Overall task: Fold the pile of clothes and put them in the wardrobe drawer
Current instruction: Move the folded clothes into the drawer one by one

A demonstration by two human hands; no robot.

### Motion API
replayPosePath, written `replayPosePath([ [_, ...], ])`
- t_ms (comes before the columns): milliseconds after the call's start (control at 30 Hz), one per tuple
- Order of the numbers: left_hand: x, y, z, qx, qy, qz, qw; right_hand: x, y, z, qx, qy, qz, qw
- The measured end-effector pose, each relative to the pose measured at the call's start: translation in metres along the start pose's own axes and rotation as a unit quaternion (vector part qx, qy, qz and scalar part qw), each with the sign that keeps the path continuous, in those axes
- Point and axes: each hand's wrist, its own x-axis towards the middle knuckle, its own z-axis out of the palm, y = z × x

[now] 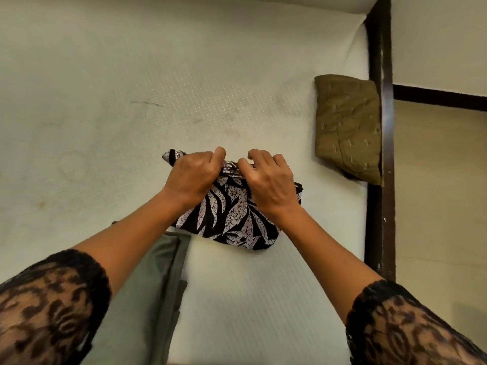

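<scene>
Both hands work at the far edge of a black-and-white patterned garment (226, 217) that lies on the bare mattress (131, 88), just below the centre of the view. The left hand (193, 176) is clenched on a gathered bunch of that cloth at about ten o'clock of the garment; the right hand (268, 180) grips the same bunched edge at about one o'clock, its fingers (259, 156) curled over the fabric. The two hands sit close together, nearly knuckle to knuckle.

At about two o'clock from the hands, well apart from them, an olive folded garment (347, 127) rests on the mattress right against the dark wooden bed frame (380, 127). At seven o'clock, a grey-green garment (147, 299) lies partly under the near edge of the patterned one and runs under the left forearm.

The fold looks part-way done, and no wardrobe drawer is in view.

Risks from here, as I judge them: the edge is gathered instead of flat, so pressing it down as it is would set creases and give a lumpy, uneven bundle. Dragging the patterned piece could pull the grey-green one along, since they overlap. The olive piece sits at the mattress edge and a nudge could tip it off toward the floor.
</scene>
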Motion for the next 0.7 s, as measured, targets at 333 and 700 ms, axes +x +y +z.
replayPosePath([
  [333, -0.001, 0.162, -0.189, 0.004, 0.198, 0.206, 0.958, -0.114, 0.052, -0.225, -0.105, 0.186, 0.004, 0.977],
  [700, 0.030, 0.468, -0.388, 0.005, 0.315, 0.475, 0.821, -0.363, 0.138, -0.531, -0.338, 0.238, 0.102, 0.905],
])
